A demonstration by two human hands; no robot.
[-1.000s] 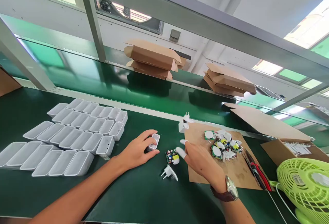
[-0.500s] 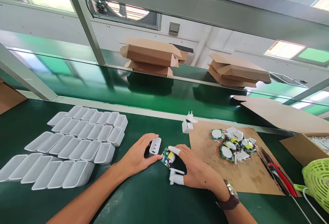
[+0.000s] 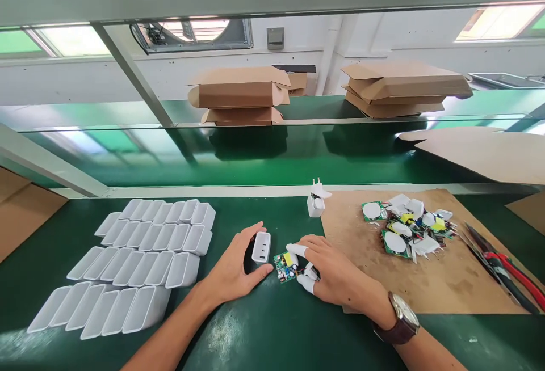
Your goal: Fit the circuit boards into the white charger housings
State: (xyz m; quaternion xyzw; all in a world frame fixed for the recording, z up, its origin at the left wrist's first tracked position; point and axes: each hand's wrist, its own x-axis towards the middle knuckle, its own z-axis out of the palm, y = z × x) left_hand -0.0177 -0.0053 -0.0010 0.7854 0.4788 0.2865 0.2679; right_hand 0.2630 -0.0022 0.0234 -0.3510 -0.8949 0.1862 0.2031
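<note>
My left hand (image 3: 233,269) curves around a white charger housing (image 3: 261,247) with port slots on its face. Its index finger lies along the far end and the thumb stretches past the near end, with a gap at the palm. Close by, my right hand (image 3: 330,269), with white finger cots on several fingers, has a green circuit board (image 3: 286,266) between its fingers, just above the table. This board carries a yellow transformer and small parts. White plastic pieces (image 3: 312,272), partly hidden, show under the right fingers.
Rows of open white plastic cases (image 3: 140,269) stand on the left. A white charger with plug pins (image 3: 315,205) stands behind my hands. On a cardboard sheet (image 3: 357,280) lie a heap of circuit boards (image 3: 395,243) and red-black pliers (image 3: 513,277). Folded cartons (image 3: 238,88) rest on the shelf.
The view has tilted and shifted. My left thumb has come away from the circuit board. My right hand has drawn the board slightly right, and its fingers have closed up around it.
</note>
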